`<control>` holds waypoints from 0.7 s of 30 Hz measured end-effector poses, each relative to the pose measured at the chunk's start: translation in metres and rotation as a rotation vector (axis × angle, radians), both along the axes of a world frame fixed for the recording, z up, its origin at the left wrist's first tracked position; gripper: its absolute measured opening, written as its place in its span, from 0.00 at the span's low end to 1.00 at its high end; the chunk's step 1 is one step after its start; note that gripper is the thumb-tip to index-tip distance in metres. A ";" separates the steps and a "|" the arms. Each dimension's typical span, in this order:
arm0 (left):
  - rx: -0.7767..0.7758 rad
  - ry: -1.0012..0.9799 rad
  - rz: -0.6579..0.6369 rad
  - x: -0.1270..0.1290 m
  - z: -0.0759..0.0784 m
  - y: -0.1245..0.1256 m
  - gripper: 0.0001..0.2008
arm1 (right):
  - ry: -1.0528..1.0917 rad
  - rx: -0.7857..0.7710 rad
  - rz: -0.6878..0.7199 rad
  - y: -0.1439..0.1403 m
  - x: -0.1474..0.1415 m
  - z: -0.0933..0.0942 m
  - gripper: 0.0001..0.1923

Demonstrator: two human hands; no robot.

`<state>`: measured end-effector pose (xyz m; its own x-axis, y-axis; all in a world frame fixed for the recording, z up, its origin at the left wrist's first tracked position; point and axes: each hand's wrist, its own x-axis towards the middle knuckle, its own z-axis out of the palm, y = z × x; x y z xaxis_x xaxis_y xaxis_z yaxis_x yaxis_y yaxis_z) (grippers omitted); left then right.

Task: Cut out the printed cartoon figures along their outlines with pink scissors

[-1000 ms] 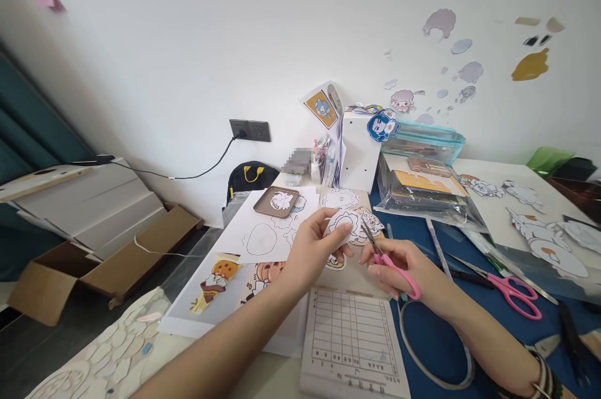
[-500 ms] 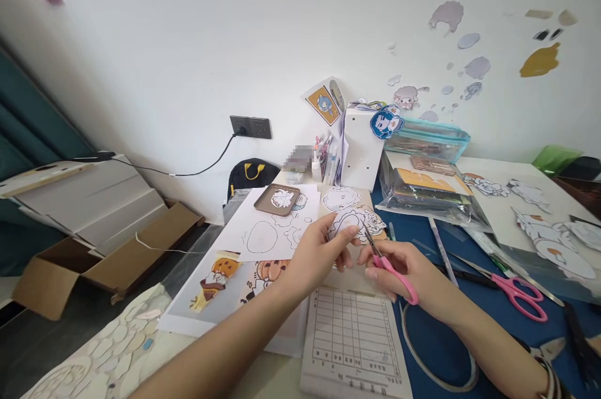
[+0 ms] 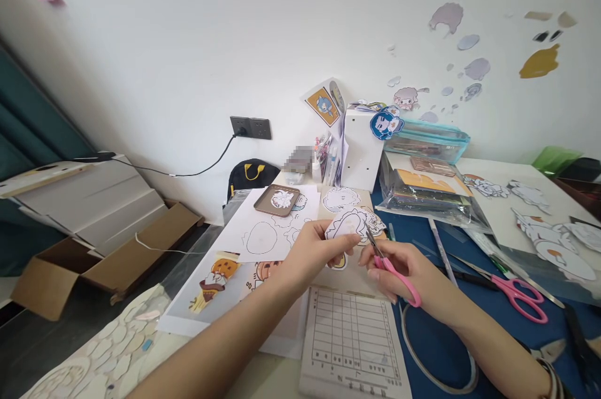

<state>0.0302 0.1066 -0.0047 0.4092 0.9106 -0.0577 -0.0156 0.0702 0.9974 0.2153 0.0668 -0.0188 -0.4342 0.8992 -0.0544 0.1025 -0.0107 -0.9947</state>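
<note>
My left hand [image 3: 319,251] pinches a white paper cutout [image 3: 342,225] with black outlines, over the middle of the desk. In my right hand [image 3: 407,261] is a pair of scissors [image 3: 397,279] with pink handles. Its narrow blades point up and left, with the tips at the cutout's right edge; whether they touch the paper I cannot tell. Just behind lie an outlined paper head shape [image 3: 342,199] and another printed cutout [image 3: 375,221], partly covered. A small yellowish cutout [image 3: 337,260] shows beneath my left fingers.
A brown tray [image 3: 297,205] holding a small cutout rests on outlined sheets [image 3: 248,256]. Second pink-handled scissors [image 3: 519,299] lie on the blue mat [image 3: 429,317] at right. A printed form pad [image 3: 354,339] lies in front, a stuffed clear bag [image 3: 432,202] behind.
The cutout has turned and tilted in my left hand, whose fingers have shifted a little. The yellowish cutout below has come into view. My right hand with the scissors has barely moved.
</note>
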 end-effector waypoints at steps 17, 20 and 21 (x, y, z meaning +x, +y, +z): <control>0.121 -0.160 0.051 0.006 0.011 -0.023 0.11 | 0.187 -0.007 0.070 -0.023 -0.013 0.007 0.09; 0.107 -0.199 0.014 0.006 0.012 -0.025 0.11 | 0.148 0.015 0.063 -0.023 -0.014 0.007 0.07; 0.104 -0.212 0.009 0.006 0.013 -0.026 0.11 | 0.134 0.030 0.056 -0.023 -0.015 0.007 0.06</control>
<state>0.0366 0.0802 0.0085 0.3943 0.9108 0.1226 -0.2255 -0.0334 0.9737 0.2006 0.0442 -0.0117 -0.4851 0.8738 0.0340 -0.0318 0.0212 -0.9993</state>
